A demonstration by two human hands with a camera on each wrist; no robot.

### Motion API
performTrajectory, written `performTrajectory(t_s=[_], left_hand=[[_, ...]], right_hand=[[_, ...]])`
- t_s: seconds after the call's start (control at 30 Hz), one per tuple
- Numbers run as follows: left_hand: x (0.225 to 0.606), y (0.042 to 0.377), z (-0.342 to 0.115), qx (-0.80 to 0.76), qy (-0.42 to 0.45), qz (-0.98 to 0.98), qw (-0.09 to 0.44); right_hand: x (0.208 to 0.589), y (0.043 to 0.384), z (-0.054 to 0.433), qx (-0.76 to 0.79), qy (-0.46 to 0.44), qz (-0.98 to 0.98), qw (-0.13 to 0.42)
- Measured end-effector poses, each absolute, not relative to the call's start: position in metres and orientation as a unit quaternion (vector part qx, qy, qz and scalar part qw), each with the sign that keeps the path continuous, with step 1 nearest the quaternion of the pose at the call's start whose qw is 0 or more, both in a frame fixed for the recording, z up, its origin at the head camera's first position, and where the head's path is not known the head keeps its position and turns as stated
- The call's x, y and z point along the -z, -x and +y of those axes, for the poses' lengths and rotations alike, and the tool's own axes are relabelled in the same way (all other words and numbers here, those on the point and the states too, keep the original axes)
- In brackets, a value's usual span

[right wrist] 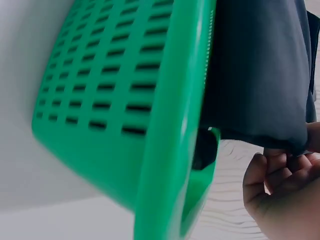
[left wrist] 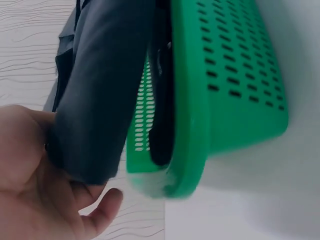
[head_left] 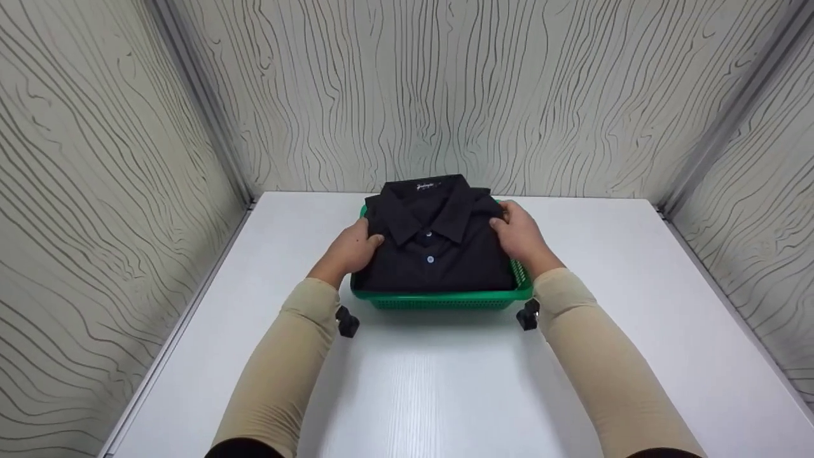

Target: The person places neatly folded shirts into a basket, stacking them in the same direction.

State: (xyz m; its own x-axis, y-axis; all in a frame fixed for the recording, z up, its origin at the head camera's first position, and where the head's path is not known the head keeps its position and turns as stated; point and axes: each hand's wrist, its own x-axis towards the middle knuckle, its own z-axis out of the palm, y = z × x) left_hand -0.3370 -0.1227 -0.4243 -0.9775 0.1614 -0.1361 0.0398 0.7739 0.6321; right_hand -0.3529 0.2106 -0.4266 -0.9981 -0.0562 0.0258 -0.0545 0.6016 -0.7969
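Note:
A folded black button-up shirt (head_left: 407,270), collar toward the back wall, lies over a green plastic basket (head_left: 439,296). At its left edge my left hand (head_left: 357,247) grips the fabric, thumb on top and fingers beneath. My right hand (head_left: 518,232) pinches the opposite edge in the same way. In the left wrist view the shirt's rolled fold (left wrist: 100,90) stands apart from the basket rim (left wrist: 192,115), with other dark cloth (left wrist: 162,130) inside the basket. The right wrist view shows the shirt's side (right wrist: 260,75) just beyond the rim, fingers curled under it.
The basket stands on a white table (head_left: 407,381) near its back edge. Wood-grain panels (head_left: 413,95) rise behind and on both sides. A small black device (head_left: 347,321) sits at the left wrist and another (head_left: 528,315) at the right.

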Motion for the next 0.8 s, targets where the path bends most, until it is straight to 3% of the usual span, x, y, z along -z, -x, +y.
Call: performTrajectory(t_s=[0.2, 0.53, 0.8], left_hand=[[0.438, 0.342, -0.110, -0.276, -0.044, 0.958, 0.069], [0.458, 0.338, -0.098, -0.182, -0.059, 0.981, -0.029], [0.475, 0.337, -0.099, -0.130, -0.064, 0.986, -0.077]], right_hand=[[0.436, 0.358, 0.219, 0.409, 0.032, 0.912, -0.004], [0.447, 0.358, 0.225, 0.363, 0.024, 0.932, -0.005], [0.458, 0.356, 0.220, 0.332, 0.024, 0.943, -0.020]])
